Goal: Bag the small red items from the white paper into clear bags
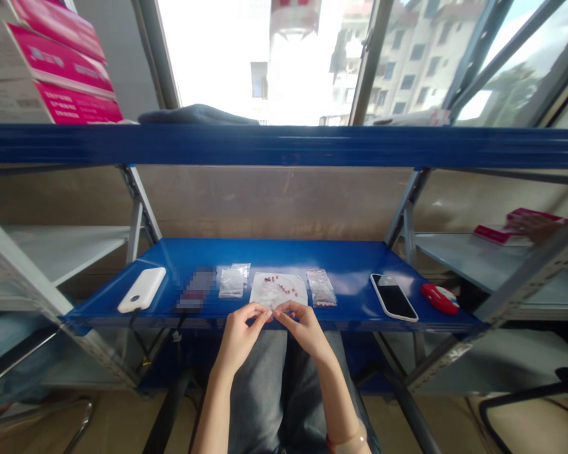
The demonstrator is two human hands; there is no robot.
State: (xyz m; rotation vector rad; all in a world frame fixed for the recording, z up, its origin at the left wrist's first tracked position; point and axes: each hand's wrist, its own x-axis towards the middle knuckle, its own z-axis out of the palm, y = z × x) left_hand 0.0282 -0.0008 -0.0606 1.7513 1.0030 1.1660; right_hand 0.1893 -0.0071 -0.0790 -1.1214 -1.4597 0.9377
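Observation:
My left hand (pixel 247 321) and my right hand (pixel 299 318) meet at the front edge of the blue shelf. Each is pinched closed, fingertips almost touching; whatever sits between them is too small to name. Just beyond them lies a white sheet of paper (pixel 259 289) with several small dark red beads or pieces (pixel 284 289) scattered on it. Left of the paper are clear plastic bags (pixel 231 282). To its right, another clear bag (pixel 320 288) has small reddish pieces at its bottom.
On the blue shelf (pixel 355 258) a white power bank (pixel 142 290) with a cable lies left, beside a blurred patch. A phone (pixel 394 296) and a red object (pixel 440 297) lie right. A blue beam (pixel 284 145) crosses above. Another person's hand (pixel 537 226) touches pink boxes at far right.

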